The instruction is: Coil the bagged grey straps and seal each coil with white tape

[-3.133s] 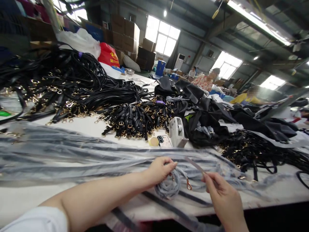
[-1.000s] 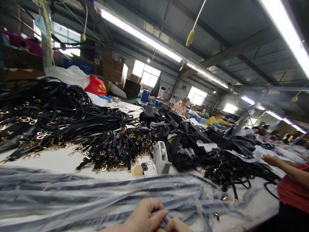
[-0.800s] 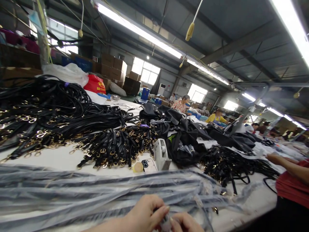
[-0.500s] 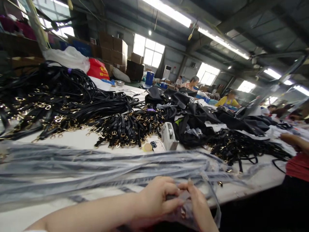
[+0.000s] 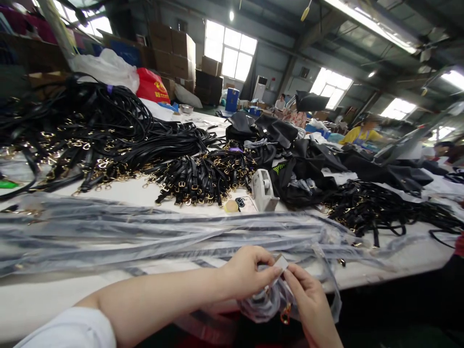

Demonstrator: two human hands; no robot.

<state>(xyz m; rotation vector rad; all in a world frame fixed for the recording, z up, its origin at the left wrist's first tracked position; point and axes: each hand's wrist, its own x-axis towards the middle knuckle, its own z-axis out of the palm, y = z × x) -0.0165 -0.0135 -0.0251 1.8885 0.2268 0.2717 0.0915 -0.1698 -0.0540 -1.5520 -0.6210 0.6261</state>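
Observation:
At the table's near edge, my left hand (image 5: 250,271) pinches a small white tab (image 5: 282,262) between thumb and fingers. My right hand (image 5: 308,296) is closed with its fingertips at the tab's lower edge. Just below the fingers is a coiled strap in clear plastic (image 5: 259,308); which fingers support it is hidden. A gold clasp (image 5: 286,315) dangles from the coil beside my right hand. Long plastic-sleeved straps (image 5: 152,249) lie across the table behind my hands.
A white tape dispenser (image 5: 264,191) stands beside a phone (image 5: 246,204). Bundles of black straps with gold buckles (image 5: 194,180) and a large strap heap (image 5: 90,130) cover the left. Black bags (image 5: 308,179) lie to the right. A co-worker in yellow (image 5: 360,137) is farther back.
My hands have turned so the white tab and the coiled strap show beneath them; the fingers hid most of this before. The gold clasp now hangs lower. The view has shifted slightly.

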